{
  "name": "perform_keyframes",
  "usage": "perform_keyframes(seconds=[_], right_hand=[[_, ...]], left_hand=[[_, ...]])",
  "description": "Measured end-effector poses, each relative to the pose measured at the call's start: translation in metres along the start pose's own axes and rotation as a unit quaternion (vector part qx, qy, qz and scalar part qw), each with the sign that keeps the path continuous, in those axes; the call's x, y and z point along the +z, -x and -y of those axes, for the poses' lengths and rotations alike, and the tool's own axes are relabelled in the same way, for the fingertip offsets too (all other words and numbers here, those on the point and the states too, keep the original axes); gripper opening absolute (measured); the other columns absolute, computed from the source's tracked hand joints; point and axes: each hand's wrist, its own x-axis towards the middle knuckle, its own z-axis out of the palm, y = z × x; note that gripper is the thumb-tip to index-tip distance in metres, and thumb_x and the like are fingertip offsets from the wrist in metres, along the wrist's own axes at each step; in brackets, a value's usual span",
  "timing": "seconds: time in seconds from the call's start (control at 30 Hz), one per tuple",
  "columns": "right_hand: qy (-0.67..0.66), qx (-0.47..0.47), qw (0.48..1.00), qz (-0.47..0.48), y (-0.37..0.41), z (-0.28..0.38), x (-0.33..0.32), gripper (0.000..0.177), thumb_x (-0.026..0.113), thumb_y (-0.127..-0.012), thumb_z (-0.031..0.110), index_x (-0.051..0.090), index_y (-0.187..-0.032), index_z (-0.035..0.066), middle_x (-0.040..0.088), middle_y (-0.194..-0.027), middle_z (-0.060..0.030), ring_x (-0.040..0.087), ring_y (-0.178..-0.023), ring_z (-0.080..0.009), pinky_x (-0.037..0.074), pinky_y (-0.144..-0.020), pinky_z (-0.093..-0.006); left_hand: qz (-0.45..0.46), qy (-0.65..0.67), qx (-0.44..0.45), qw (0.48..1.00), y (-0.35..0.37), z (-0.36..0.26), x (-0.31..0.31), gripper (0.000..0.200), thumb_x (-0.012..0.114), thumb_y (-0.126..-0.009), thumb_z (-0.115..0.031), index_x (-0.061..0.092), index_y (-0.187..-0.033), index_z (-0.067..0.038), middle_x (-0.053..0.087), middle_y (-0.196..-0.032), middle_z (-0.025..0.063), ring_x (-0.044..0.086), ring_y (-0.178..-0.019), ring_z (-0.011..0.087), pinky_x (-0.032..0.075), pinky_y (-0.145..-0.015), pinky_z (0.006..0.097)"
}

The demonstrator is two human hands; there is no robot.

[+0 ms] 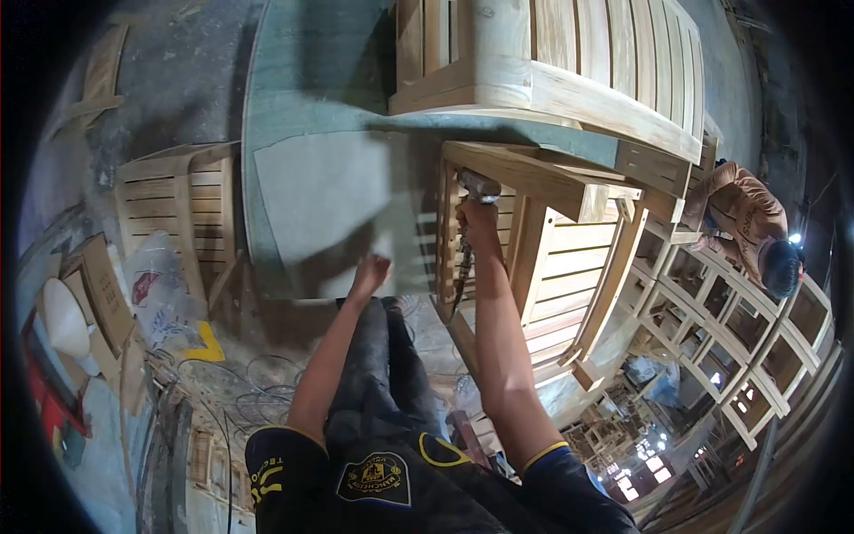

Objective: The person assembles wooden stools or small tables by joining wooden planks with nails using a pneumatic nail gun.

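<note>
My right hand (480, 216) grips a silver pistol-grip power tool (481, 184), with a dark hose or cord (463, 271) hanging below it. The tool is at the left end of a slatted wooden furniture frame (569, 191), over its inner slats. Part of the tool is hidden by my hand, so its exact kind does not show. My left hand (372, 272) hovers over the near edge of the sheet-covered table, fingers closed. A pale blur shows at its fingertips; I cannot make out what it is.
Another slatted wooden piece (587, 71) stands on the green table (285, 111), beside a grey sheet (329, 187). At left are a slatted piece (182, 200), plastic bags (156, 285) and floor cables (258, 378). A co-worker (747, 214) bends near wooden frames (712, 294) at right.
</note>
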Motion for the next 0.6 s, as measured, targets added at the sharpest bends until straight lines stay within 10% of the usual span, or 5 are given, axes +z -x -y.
perform_keyframes(seconds=[0.1,0.17,0.23,0.5,0.6], right_hand=[[-0.082,-0.028,0.996,0.005,0.011,0.006,0.005,0.007,0.064,-0.067,0.0,0.058,-0.064,0.001,0.055,-0.057,-0.0088,0.052,-0.045,-0.0185,0.039,-0.041,-0.033],[-0.075,-0.04,0.996,0.012,0.001,-0.002,0.003,0.006,0.063,-0.069,0.001,0.058,-0.066,0.001,0.053,-0.056,-0.007,0.048,-0.043,-0.0174,0.037,-0.041,-0.0321],[-0.099,-0.044,0.994,0.01,0.009,-0.003,0.004,0.006,0.062,-0.069,0.002,0.057,-0.066,0.002,0.051,-0.055,-0.0059,0.045,-0.042,-0.0169,0.035,-0.041,-0.0312],[0.018,-0.308,0.942,-0.132,0.079,-0.116,0.129,0.01,0.061,-0.07,0.004,0.057,-0.078,0.002,0.056,-0.062,-0.0059,0.053,-0.048,-0.0179,0.042,-0.044,-0.0334],[0.019,-0.177,0.974,-0.139,0.066,-0.179,0.255,0.02,0.067,-0.065,0.004,0.061,-0.084,-0.002,0.062,-0.067,-0.0084,0.061,-0.058,-0.0205,0.047,-0.05,-0.0366]], left_hand=[[-0.017,-0.437,0.238,0.867,0.065,0.123,-0.026,0.028,0.051,-0.086,-0.027,0.064,-0.085,-0.003,0.065,-0.083,0.0219,0.064,-0.08,0.0382,0.049,-0.074,0.047],[-0.047,-0.032,-0.15,0.987,0.123,0.121,-0.05,0.025,0.054,-0.084,-0.027,0.066,-0.085,-0.005,0.067,-0.085,0.0186,0.065,-0.084,0.0361,0.049,-0.076,0.0471],[-0.081,-0.145,-0.071,0.984,0.163,0.183,-0.059,0.022,0.057,-0.082,-0.025,0.067,-0.087,-0.006,0.067,-0.083,0.0164,0.065,-0.082,0.0354,0.05,-0.076,0.0444],[-0.233,0.311,-0.234,0.891,0.288,0.217,-0.053,0.017,0.051,-0.09,-0.015,0.064,-0.099,-0.008,0.063,-0.074,0.0033,0.057,-0.058,0.0115,0.044,-0.054,0.0235],[-0.242,0.323,-0.232,0.885,0.328,0.19,-0.042,0.014,0.056,-0.092,-0.017,0.064,-0.097,-0.006,0.065,-0.08,0.0055,0.061,-0.064,0.0135,0.05,-0.056,0.028]])
